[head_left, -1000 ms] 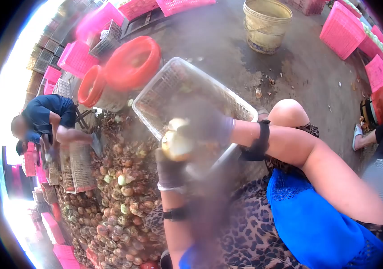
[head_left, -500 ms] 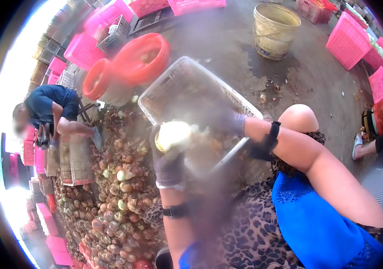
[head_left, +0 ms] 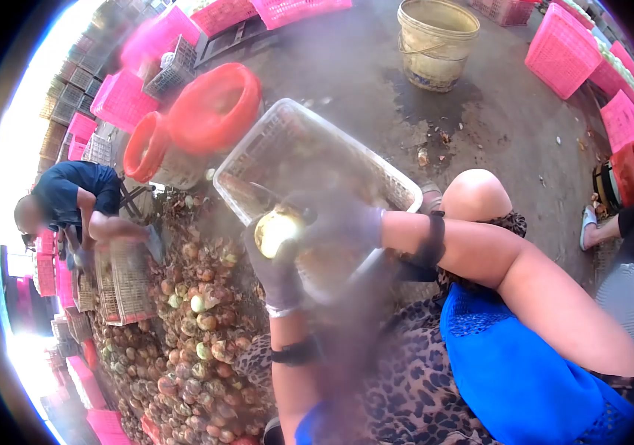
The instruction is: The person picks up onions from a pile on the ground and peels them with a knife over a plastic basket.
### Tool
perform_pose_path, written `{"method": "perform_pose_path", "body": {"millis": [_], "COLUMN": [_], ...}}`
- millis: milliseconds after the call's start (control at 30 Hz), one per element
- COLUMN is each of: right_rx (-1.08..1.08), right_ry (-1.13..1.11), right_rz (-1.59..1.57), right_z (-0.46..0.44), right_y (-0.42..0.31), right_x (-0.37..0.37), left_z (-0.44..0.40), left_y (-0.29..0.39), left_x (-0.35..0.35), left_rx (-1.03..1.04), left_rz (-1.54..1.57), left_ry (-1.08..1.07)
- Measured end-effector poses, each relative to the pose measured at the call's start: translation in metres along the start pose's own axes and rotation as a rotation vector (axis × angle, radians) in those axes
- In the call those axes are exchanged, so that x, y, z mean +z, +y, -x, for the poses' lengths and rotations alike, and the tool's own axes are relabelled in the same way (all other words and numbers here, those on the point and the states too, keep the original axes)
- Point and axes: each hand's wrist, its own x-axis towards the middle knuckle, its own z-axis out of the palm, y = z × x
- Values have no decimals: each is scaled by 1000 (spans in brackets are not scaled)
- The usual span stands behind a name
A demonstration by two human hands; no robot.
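Observation:
A pale, partly peeled onion (head_left: 275,233) is held over the near left edge of a white plastic crate (head_left: 395,175). Wrapped round it from the left and below is my gloved left hand (head_left: 274,271). My gloved right hand (head_left: 335,221) is closed at the onion's right side; a thin dark shape sticks out above its fingers, too blurred to name. Skins or scraps inside the crate are partly hidden by the hands. To the left, a large heap of unpeeled onions (head_left: 191,356) covers the ground.
Red-rimmed tubs (head_left: 215,107) stand beyond the crate, and a dirty bucket (head_left: 437,52) farther back. A bent-over person (head_left: 80,193) sits at the left beside a crate (head_left: 123,282). Another person's legs (head_left: 617,230) show at the right. Pink crates (head_left: 563,50) line the edges.
My right hand has come in from over the crate to the onion in my left hand. The view has shifted slightly. The person at the left remains bent over.

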Motion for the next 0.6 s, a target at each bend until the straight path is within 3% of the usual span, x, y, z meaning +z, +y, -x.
{"method": "perform_pose_path", "body": {"millis": [33, 100, 267, 433, 500, 533, 600], "right_rx": [43, -154, 29, -46, -222, -283, -316], "right_ry": [-49, 107, 57, 81, 153, 183, 165], "right_rz": [-31, 0, -409, -470, -163, -7, 326], "right_z": [1, -2, -6, -7, -9, -11, -22], "right_y": [-2, 26, 48, 39, 40, 43, 78], "right_x": [-3, 11, 12, 8, 14, 15, -2], "left_z": [2, 7, 4, -8, -5, -7, -3], "left_y": [3, 12, 16, 7, -20, -19, -11], "left_x": [3, 10, -6, -18, -20, -19, -17], "left_rx": [12, 31, -120, -342, -307, -297, -279], "left_rz": [-18, -58, 452, 535, 581, 546, 539], "left_ry": [-11, -30, -137, -26, 33, -44, -29]}}
